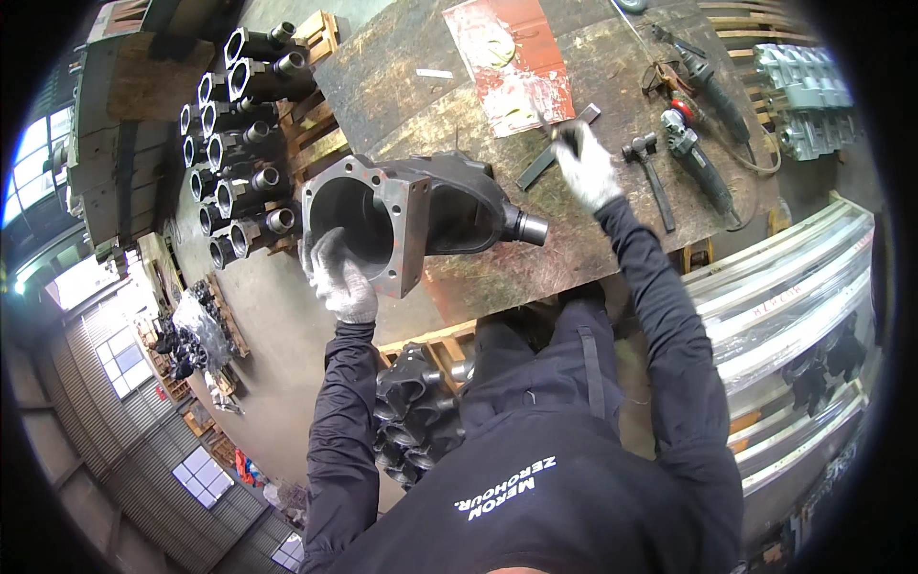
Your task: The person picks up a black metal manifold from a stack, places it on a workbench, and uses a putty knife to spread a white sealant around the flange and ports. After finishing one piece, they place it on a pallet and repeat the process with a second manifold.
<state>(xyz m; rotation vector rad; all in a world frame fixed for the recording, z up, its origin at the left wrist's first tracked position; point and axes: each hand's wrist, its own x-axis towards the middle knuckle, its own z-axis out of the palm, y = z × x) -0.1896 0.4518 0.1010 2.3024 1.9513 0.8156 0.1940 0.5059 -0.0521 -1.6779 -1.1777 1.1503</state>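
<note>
A large black cast-metal housing lies on its side on the worktable, with a square, bolt-holed flange and a bright round shaft end. My gloved left hand grips the flange's lower left edge, fingers curled into the round opening. My gloved right hand is closed around a thin, spatula-like tool, its exact kind unclear. That tool's tip is by a reddish board smeared with white and pale yellow-green paste. Below that hand lies a flat steel bar.
On the worktable, a hammer and two angle grinders with cords lie at the right. Several similar housings stand on pallets at the left. More black castings sit below the near edge, beside my legs.
</note>
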